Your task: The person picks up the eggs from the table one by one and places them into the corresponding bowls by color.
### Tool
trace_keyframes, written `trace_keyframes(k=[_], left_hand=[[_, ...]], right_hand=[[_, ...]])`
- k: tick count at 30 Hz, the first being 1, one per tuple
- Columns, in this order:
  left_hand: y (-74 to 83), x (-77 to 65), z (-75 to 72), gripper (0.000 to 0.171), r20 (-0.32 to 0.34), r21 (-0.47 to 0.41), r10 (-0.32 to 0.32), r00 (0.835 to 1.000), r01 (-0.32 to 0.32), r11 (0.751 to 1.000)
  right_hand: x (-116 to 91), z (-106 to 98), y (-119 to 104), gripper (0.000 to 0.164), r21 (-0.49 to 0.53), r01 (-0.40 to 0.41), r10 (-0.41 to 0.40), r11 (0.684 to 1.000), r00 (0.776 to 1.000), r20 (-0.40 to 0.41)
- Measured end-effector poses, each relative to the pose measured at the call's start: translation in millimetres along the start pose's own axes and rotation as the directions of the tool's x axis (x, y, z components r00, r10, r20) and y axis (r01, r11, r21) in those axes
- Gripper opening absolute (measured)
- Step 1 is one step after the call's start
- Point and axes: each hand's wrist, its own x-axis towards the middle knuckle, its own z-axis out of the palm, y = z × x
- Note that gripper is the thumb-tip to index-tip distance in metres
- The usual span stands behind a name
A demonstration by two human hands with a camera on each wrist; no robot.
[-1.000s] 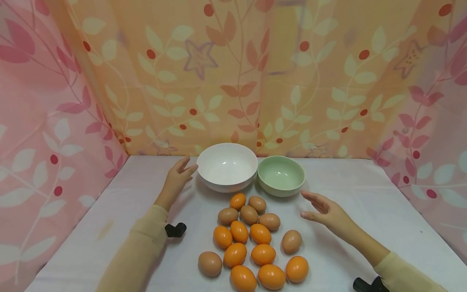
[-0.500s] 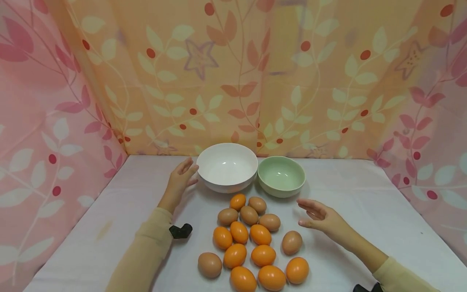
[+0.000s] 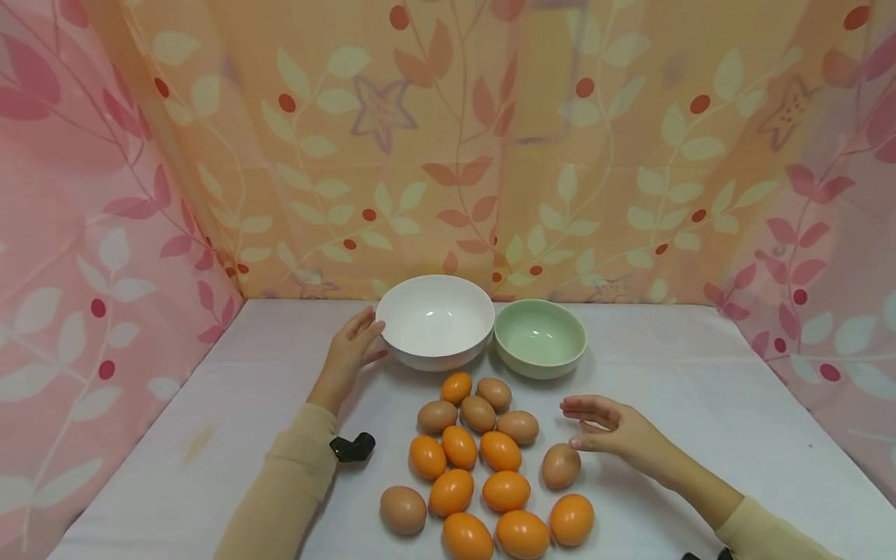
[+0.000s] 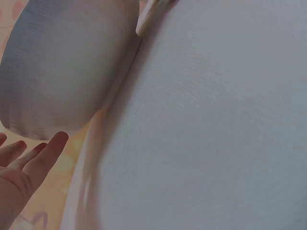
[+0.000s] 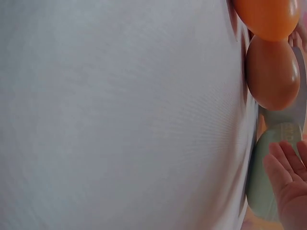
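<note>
My left hand is at the left side of the white bowl, fingers extended. In the left wrist view its fingertips are close to the outer wall of the bowl; whether they touch cannot be told. My right hand hangs over the cloth with fingers loosely extended, holding nothing. Just left of its thumb lies a brown egg. Several brown eggs, such as one, and several orange eggs, such as one, lie grouped in front of the bowls.
A green bowl stands right beside the white one; no eggs show in either. White cloth covers the table. Floral curtains enclose the back and sides. A black wrist mount sticks out from the left sleeve.
My right hand has moved left and towards the near side, from beside the green bowl to beside the brown egg. My left hand has shifted slightly right along the white bowl.
</note>
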Motion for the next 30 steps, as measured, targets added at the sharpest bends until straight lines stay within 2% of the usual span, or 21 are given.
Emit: trace_keyframes(k=[11,21,30], left_hand=[[-4.3,0.5,3.4,0.061,-0.005,-0.045,-0.001,1.0,0.001,0.999],[-9.9,2.3,3.1,0.057,0.005,-0.075,0.006,1.0,-0.005,0.997],[-10.8,1.1,4.6,0.057,-0.002,-0.089,0.019,1.0,-0.019,0.996]], right_hand=[[-3.0,1.4,3.2,0.061,0.049,-0.021,0.016,0.999,0.996,0.089],[-4.2,5.1,2.7,0.06,0.054,-0.048,0.041,0.997,0.991,0.131],[-4.2,5.5,6.4,0.059,0.08,-0.04,0.025,0.996,0.984,0.175]])
